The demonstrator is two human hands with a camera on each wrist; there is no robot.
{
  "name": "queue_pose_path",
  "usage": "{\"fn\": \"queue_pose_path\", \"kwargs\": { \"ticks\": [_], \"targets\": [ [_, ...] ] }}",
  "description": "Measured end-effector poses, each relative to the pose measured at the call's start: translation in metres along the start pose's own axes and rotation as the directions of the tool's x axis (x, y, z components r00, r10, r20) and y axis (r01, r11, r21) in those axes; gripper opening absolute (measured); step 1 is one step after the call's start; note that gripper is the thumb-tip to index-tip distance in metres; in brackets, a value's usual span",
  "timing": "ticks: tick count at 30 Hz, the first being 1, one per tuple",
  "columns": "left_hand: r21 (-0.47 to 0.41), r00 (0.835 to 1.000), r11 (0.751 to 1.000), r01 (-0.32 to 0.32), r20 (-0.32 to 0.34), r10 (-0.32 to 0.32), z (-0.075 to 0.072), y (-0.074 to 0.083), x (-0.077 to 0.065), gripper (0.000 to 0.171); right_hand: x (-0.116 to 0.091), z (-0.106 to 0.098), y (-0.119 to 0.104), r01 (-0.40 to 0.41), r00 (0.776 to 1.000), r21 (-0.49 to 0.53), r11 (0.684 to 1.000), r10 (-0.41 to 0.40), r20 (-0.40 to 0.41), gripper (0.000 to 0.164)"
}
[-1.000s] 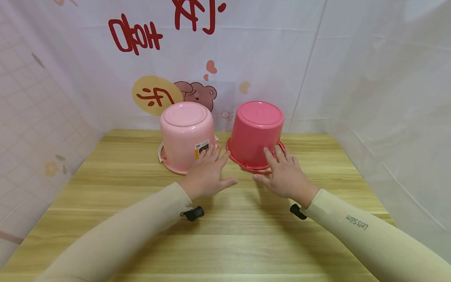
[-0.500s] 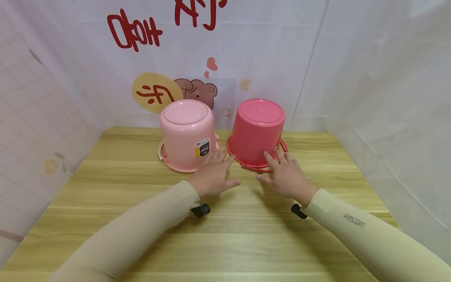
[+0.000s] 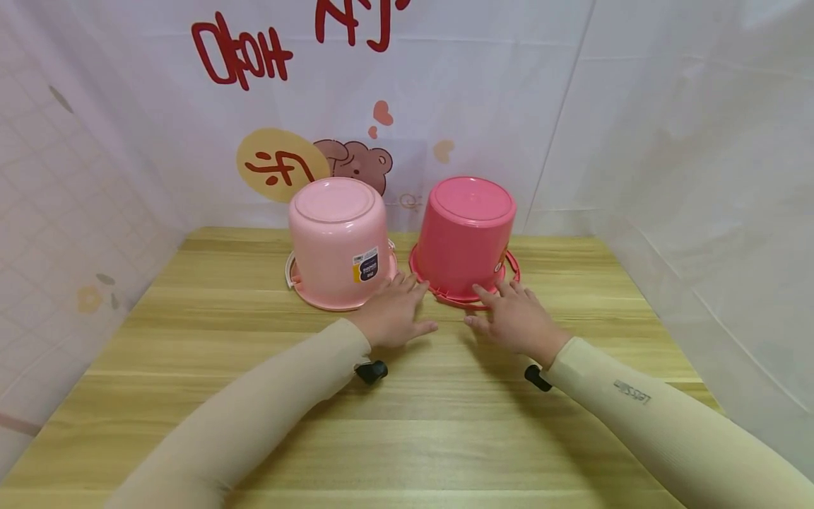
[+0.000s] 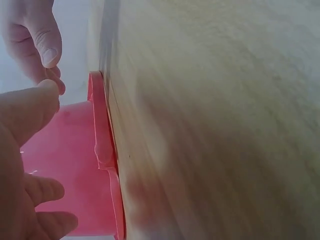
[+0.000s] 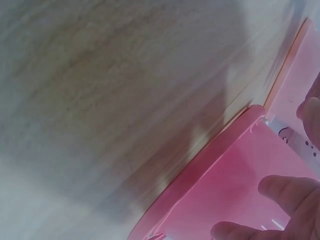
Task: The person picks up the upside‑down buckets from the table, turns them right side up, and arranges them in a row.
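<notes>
Two buckets stand upside down side by side on the wooden table [image 3: 407,452]. The left one is a light pink bucket [image 3: 333,240] with a label on its side; the right one is a deep pink bucket [image 3: 464,240] with its handle lying around the rim. My left hand [image 3: 391,314] hovers in front of the gap between them, fingers spread, holding nothing. My right hand [image 3: 518,318] is in front of the deep pink bucket, fingers apart, also holding nothing. Both wrist views show the fingers near the deep pink bucket; whether any touches it I cannot tell.
A white printed curtain [image 3: 483,85] hangs behind the table, and more white cloth [image 3: 712,177] encloses the right side. A pale grid-patterned cloth [image 3: 57,198] hangs at the left. Both wrists carry small black devices [image 3: 372,371].
My left hand has shifted right, away from the light pink bucket's label. My right hand has moved only slightly. Both buckets stay on the table, and the view tilts down a little.
</notes>
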State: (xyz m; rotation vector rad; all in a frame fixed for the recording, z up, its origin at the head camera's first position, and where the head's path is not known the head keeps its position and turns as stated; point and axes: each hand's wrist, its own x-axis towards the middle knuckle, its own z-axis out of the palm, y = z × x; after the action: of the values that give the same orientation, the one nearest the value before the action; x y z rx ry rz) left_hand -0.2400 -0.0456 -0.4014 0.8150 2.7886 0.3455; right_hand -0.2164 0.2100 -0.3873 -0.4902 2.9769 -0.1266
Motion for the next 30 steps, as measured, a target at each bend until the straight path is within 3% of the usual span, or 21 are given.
{"fn": "queue_pose_path", "kwargs": {
  "ticks": [12, 22, 30],
  "targets": [
    [-0.017, 0.998, 1.000, -0.008, 0.061, 0.009, 0.009, -0.001, 0.012, 0.089, 0.005, 0.002, 0.001, 0.010, 1.000, -0.034, 0.999, -0.009, 0.026, 0.069],
    [-0.016, 0.996, 1.000, -0.016, 0.082, 0.017, 0.010, 0.000, 0.022, 0.088, 0.010, 0.008, 0.004, 0.052, 0.998, -0.041, 0.998, -0.051, 0.035, 0.067],
    [-0.045, 0.995, 0.999, -0.018, 0.098, 0.022, 0.015, -0.002, 0.028, 0.089, 0.017, 0.013, 0.008, 0.041, 0.997, -0.048, 0.998, -0.037, 0.069, 0.069]
  ]
}}
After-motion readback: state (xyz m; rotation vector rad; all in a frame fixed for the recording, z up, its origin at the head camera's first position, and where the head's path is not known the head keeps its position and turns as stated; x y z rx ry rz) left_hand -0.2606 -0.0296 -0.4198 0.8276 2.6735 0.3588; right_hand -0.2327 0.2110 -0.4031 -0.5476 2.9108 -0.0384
